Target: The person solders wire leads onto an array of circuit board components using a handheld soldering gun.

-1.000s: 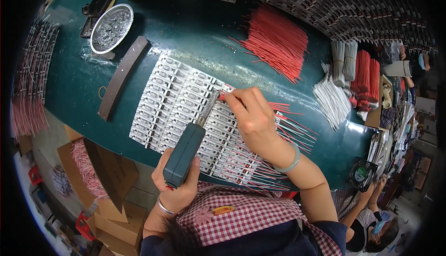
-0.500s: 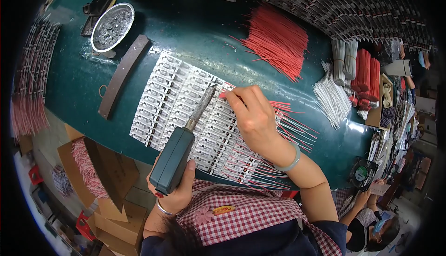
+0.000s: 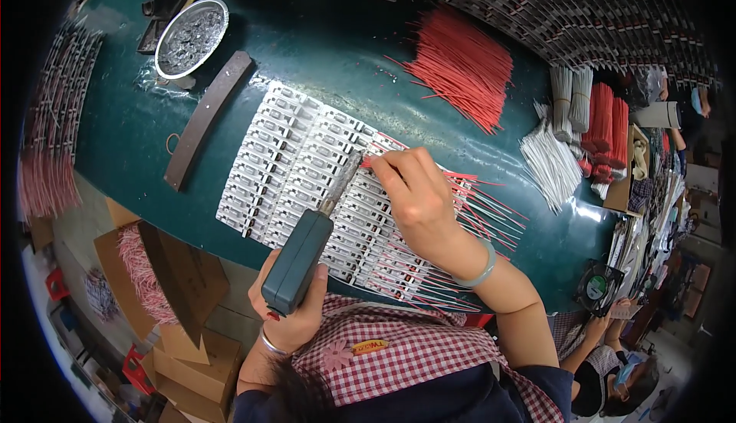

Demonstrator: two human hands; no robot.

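My left hand (image 3: 290, 322) is wrapped round the handle of a dark green soldering gun (image 3: 299, 258). The gun's grey, crusted tip (image 3: 346, 180) slants up and away over a block of white plastic parts (image 3: 310, 143) laid out in tight rows. Just right of that tip, my right hand (image 3: 422, 208) pinches a red wire (image 3: 367, 161), its fingertips low over the parts. How the wire's end meets the part is too small to tell. Red and white wires (image 3: 491, 208) stick out rightward from the right-hand rows, partly under my right wrist.
A metal bowl of silvery scraps (image 3: 192, 38) and a curved brown bar (image 3: 207, 120) are at left. Loose red wires (image 3: 464, 70) and white wires (image 3: 550, 158) lie at right, beside bundled ones. Stacked assemblies line the back. A small fan (image 3: 599, 286) and another person are at lower right.
The soldering gun in my left hand has shifted a little to the right, its tip closer to my right fingertips. My right hand has moved only slightly and keeps its pinch.
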